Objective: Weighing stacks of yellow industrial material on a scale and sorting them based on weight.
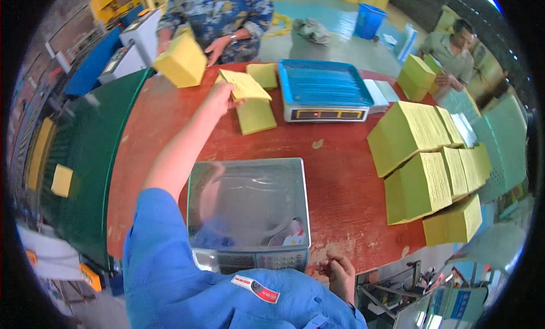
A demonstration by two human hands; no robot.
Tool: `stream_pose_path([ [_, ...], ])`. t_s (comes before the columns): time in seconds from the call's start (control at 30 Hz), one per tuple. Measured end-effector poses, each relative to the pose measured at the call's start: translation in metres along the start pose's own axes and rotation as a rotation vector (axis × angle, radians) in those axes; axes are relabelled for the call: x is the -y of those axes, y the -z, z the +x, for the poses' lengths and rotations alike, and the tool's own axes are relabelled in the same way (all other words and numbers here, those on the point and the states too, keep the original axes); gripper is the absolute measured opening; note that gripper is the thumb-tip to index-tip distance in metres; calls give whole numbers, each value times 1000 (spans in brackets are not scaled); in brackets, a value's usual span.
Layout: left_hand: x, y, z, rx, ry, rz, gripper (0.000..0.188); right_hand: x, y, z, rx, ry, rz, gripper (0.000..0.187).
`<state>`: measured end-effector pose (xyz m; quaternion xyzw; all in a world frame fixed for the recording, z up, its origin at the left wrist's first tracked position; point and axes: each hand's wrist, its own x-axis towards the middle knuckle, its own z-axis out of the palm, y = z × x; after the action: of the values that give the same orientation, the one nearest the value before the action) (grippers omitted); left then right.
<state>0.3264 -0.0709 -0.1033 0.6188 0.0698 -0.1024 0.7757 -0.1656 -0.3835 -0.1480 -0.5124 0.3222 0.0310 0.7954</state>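
Note:
My left hand (220, 99) reaches across the red table and grips the edge of a thin stack of yellow paper (245, 86), tilted above the tabletop. Under it lies another yellow stack (256, 116), with a third, smaller-looking yellow stack (263, 75) just beyond. Near the front edge, my right hand (340, 272) rests low beside the table with its fingers curled and nothing visible in them. Between my arms stands a weighing scale (250, 201) with a shiny bare plate, its keypad toward me.
A second scale with a blue tray (326, 85) stands at the far side. Tall yellow paper stacks (417, 187) crowd the right edge. Across the table a person's hand (218, 48) is beside a thick yellow block (183, 61). Another person (451, 53) sits at far right. A green surface (85, 158) adjoins left.

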Motion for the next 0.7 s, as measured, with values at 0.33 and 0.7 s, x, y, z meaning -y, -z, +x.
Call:
stream_pose_path([
  [0.33, 30, 8, 132, -487, -33, 442, 25, -28, -6, -21, -146, 5, 159, 25],
  [0.7, -36, -83, -112, 391, -325, 444, 26, -52, 38, -13, -131, 559, -667, 32],
])
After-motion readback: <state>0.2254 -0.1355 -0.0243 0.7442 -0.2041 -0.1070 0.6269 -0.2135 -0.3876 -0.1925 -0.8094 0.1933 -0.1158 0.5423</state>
